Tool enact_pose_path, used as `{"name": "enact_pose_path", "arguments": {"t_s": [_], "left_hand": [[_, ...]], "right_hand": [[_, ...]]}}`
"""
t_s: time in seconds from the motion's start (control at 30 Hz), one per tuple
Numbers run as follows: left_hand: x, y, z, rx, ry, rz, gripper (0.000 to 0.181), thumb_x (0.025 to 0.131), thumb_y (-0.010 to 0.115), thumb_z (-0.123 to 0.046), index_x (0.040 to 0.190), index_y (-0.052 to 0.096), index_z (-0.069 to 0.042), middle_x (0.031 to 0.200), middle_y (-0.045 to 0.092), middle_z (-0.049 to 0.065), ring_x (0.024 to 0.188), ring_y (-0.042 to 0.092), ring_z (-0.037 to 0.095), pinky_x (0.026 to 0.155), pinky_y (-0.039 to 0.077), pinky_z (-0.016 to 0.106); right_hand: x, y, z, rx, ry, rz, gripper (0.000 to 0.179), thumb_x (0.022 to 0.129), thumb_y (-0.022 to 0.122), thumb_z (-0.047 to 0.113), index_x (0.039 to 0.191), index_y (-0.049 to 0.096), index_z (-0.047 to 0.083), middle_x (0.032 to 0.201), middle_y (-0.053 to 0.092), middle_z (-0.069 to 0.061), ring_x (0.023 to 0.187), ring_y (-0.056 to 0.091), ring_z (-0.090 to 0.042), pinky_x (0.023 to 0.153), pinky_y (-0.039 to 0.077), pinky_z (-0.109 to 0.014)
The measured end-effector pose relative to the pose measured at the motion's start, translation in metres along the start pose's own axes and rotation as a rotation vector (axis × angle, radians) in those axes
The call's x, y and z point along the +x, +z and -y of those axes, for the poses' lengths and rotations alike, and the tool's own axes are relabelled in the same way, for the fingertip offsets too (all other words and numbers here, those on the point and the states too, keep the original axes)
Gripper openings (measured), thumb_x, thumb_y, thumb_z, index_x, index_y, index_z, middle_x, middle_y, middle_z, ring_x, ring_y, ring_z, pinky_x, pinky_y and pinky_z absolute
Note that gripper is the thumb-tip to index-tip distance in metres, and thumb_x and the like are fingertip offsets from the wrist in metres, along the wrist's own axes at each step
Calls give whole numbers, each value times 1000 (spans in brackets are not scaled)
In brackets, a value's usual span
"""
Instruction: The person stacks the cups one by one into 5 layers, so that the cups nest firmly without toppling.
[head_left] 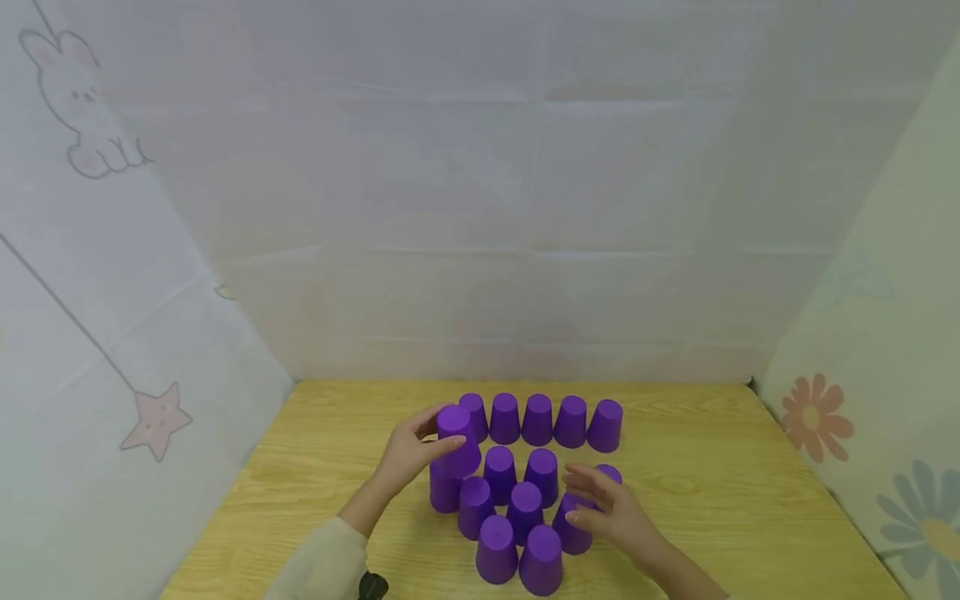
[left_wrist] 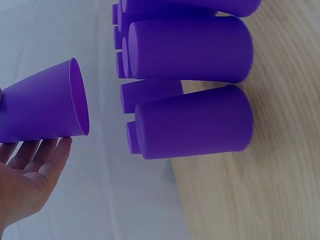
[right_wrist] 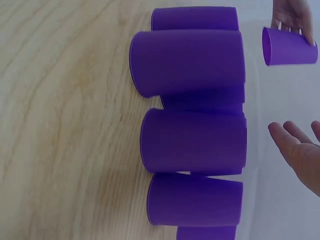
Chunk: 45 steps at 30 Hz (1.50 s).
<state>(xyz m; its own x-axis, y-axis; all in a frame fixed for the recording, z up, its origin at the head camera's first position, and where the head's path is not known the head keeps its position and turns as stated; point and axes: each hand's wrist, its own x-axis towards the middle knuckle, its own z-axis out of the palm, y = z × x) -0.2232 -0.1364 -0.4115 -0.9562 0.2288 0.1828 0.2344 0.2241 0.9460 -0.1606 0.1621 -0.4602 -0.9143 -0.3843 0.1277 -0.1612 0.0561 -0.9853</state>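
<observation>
My left hand (head_left: 405, 457) grips an upside-down purple cup (head_left: 453, 421), thumb on the near side and fingers behind. That cup is raised over another inverted purple cup (head_left: 445, 492) at the left of the group; in the left wrist view, the held cup (left_wrist: 42, 107) hangs apart from the standing ones, its rim in sight. My right hand (head_left: 618, 517) hovers at the group's right side with fingers spread and nothing held. It partly hides a right-hand cup (head_left: 574, 535) and another cup (head_left: 609, 474) behind it; the right wrist view shows the hand (right_wrist: 302, 157) apart from the cups.
A back row of several inverted cups (head_left: 537, 421) stands on the wooden table (head_left: 720, 475). Nearer are a row with middle cups (head_left: 542, 477), a row with a centre cup (head_left: 525, 512), and two front cups (head_left: 497, 550). A pale cloth wall (head_left: 525, 250) borders the table's back.
</observation>
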Motion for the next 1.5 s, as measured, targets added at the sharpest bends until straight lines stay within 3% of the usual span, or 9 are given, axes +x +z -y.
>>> {"name": "enact_pose_path", "arguments": {"t_s": [0.13, 0.37, 0.63, 0.87, 1.03, 1.13, 1.23, 1.37, 1.5], "left_hand": [[18, 3, 11, -1, 5, -7, 49, 70, 72, -26, 116, 55, -17, 103, 59, -1, 96, 52, 18, 75, 46, 31], [43, 10, 15, 30, 28, -36, 51, 69, 72, -33, 116, 55, -21, 102, 59, -3, 95, 52, 15, 77, 45, 33], [70, 22, 14, -34, -6, -50, 58, 70, 72, -29, 121, 51, -12, 109, 56, 4, 100, 51, 19, 83, 42, 33], [87, 31, 11, -24, -25, -51, 62, 71, 71, -26, 124, 46, -4, 113, 54, 11, 103, 49, 23, 87, 40, 34], [89, 36, -5, -31, -58, -81, 62, 73, 69, -18, 125, 42, 1, 117, 49, 17, 108, 45, 29, 90, 37, 36], [97, 42, 0, -20, -65, -108, 60, 73, 69, -18, 125, 43, 0, 115, 50, 17, 107, 46, 29, 89, 38, 37], [108, 47, 15, -21, -59, -110, 60, 72, 70, -20, 124, 46, -3, 112, 53, 14, 104, 48, 27, 87, 39, 36], [113, 55, 17, -35, -55, -78, 57, 73, 69, -18, 123, 46, -3, 110, 53, 14, 102, 49, 28, 86, 40, 37], [120, 60, 19, -70, -53, -50, 51, 74, 68, -15, 120, 49, -2, 106, 55, 13, 98, 51, 27, 83, 42, 36]], "right_hand": [[-2, 8, -4, -5, -41, 30, 56, 80, 59, 5, 126, 32, -10, 120, 40, -29, 110, 36, -44, 87, 38, -43], [-5, 18, -17, -29, -141, 75, 56, 79, 61, 5, 121, 31, -16, 115, 38, -37, 107, 45, -15, 86, 35, -48], [-9, 26, -27, -51, -142, 130, 57, 80, 60, 8, 121, 29, -18, 118, 33, -40, 112, 36, -38, 84, 30, -55], [-9, 34, -37, -74, -183, 125, 54, 80, 60, 4, 119, 31, -20, 116, 34, -40, 111, 39, -34, 85, 33, -50], [-10, 38, -43, -114, -181, 120, 55, 78, 62, 6, 119, 34, -18, 116, 37, -37, 108, 42, -32, 86, 38, -40], [-11, 40, -48, -213, -204, 90, 55, 76, 65, 8, 118, 38, -15, 114, 43, -32, 105, 47, -25, 85, 41, -33], [-13, 40, -53, -298, -173, 65, 55, 75, 67, 13, 119, 42, -10, 114, 47, -26, 102, 49, -22, 84, 42, -29], [-15, 38, -57, -308, -95, 62, 55, 76, 67, 17, 120, 43, -5, 113, 49, -22, 99, 50, -18, 83, 41, -26], [-15, 40, -58, -313, -96, 47, 54, 75, 67, 17, 119, 44, -5, 111, 51, -21, 97, 51, -17, 81, 42, -29]]}}
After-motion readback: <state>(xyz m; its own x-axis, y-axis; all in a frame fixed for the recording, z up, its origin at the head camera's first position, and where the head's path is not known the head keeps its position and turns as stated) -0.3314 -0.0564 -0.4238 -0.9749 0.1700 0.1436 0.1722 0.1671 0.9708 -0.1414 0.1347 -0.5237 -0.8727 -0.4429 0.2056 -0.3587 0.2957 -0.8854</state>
